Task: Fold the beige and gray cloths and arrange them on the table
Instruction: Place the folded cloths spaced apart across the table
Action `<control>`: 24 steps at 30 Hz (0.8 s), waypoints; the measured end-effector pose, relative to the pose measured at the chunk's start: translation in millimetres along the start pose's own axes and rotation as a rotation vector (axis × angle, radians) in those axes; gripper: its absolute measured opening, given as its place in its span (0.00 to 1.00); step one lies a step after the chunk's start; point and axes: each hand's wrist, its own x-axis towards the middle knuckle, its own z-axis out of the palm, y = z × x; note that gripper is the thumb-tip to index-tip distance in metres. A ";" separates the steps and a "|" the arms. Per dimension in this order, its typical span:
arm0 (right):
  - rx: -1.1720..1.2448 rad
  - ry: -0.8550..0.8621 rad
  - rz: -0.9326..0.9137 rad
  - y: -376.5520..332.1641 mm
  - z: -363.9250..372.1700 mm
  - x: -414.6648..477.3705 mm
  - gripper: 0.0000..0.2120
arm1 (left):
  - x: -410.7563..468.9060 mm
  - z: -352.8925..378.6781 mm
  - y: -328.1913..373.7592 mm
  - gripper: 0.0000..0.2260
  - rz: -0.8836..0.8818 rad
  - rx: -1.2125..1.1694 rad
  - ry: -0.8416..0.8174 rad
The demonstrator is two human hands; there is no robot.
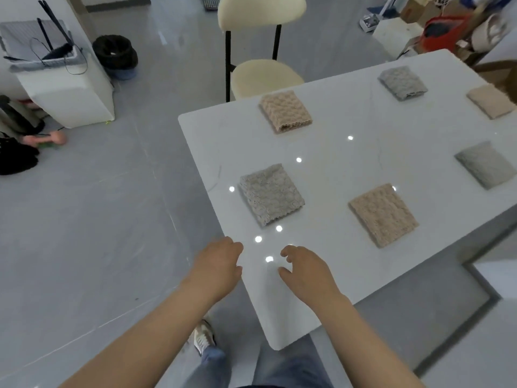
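Note:
Several folded cloths lie apart on the white table (335, 152). The nearest is a gray cloth (270, 194), with a beige cloth (383, 214) to its right and another beige cloth (285, 111) behind it. Farther right lie a gray cloth (486, 164), a gray cloth (402, 82) and a beige cloth (491, 100). My left hand (218, 264) hovers at the table's near left edge, fingers loosely curled, holding nothing. My right hand (305, 271) hovers over the table's near end, fingers apart and empty. Both hands are short of the nearest gray cloth.
A cream chair (263, 71) with black legs stands at the table's far side. On the floor to the left are a white cabinet (67, 93) and a black bin (116, 56). Boxes and a red container (442, 32) crowd the back right.

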 end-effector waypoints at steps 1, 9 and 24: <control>0.012 0.006 0.026 -6.4 3.5 -3.2 0.18 | -1.6 -1.3 -6.8 0.13 0.023 -0.005 -0.006; 0.069 0.063 0.199 -19.8 -0.6 5.9 0.18 | 37.7 -30.1 -23.3 0.14 0.186 0.083 -0.069; 0.253 0.204 0.413 -27.5 -45.0 85.9 0.16 | 165.2 -94.4 -26.8 0.13 0.377 0.190 -0.125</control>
